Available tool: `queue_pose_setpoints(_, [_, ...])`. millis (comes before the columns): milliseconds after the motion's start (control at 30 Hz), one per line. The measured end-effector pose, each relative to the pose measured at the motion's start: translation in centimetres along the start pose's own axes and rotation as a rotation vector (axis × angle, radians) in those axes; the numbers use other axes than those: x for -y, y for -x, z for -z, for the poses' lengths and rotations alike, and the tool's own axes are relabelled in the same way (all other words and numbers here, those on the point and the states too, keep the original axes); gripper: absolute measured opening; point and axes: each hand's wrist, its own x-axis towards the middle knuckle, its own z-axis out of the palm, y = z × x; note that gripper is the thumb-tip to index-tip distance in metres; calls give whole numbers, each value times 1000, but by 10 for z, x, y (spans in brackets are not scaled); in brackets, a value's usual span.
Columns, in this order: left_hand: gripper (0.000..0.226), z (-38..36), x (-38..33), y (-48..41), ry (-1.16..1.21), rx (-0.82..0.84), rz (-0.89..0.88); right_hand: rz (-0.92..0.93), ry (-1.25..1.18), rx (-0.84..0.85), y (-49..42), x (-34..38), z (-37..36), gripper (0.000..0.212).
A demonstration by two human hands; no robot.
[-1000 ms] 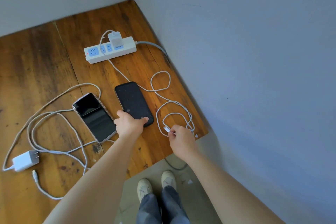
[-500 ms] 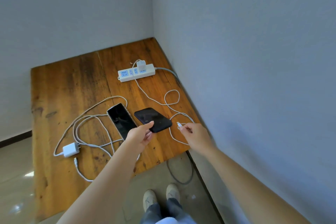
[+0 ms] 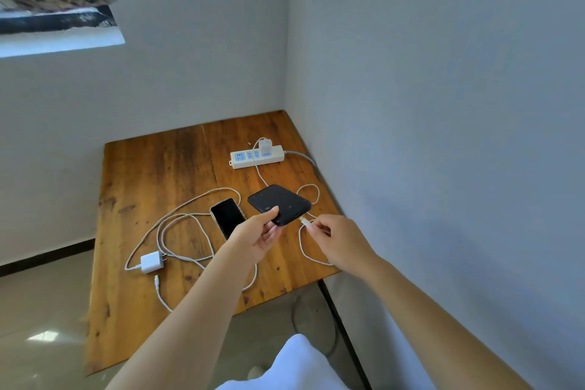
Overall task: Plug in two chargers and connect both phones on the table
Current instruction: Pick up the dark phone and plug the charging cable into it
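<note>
1. Two phones are in view: the black phone (image 3: 280,203), matte and rounded at its corners, is lifted off the table (image 3: 152,168) by the left hand (image 3: 258,236), thumb on top and fingers under its near corner.
2. The right hand (image 3: 337,239) pinches the plug (image 3: 304,221) of the white cable (image 3: 304,250) just beside the phone's port edge, not yet in.
3. Judged step: connecting the first phone; next the plug must line up squarely with the port.
4. The other phone (image 3: 228,218), glossy, lies flat on the worn wood.
5. One charger (image 3: 264,146) sits in the strip (image 3: 256,157); the second charger (image 3: 152,262) lies loose, unplugged.
</note>
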Motion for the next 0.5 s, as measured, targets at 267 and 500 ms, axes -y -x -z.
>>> queue_pose_setpoints(267, [33,2,-1,7,-13,-14,-18,-25,32,-42,-8,5,-8,27])
queue_pose_setpoints(500, [27,-2,-1,4,-45,-45,-46,-46,90,-69,-11,4,-11,25])
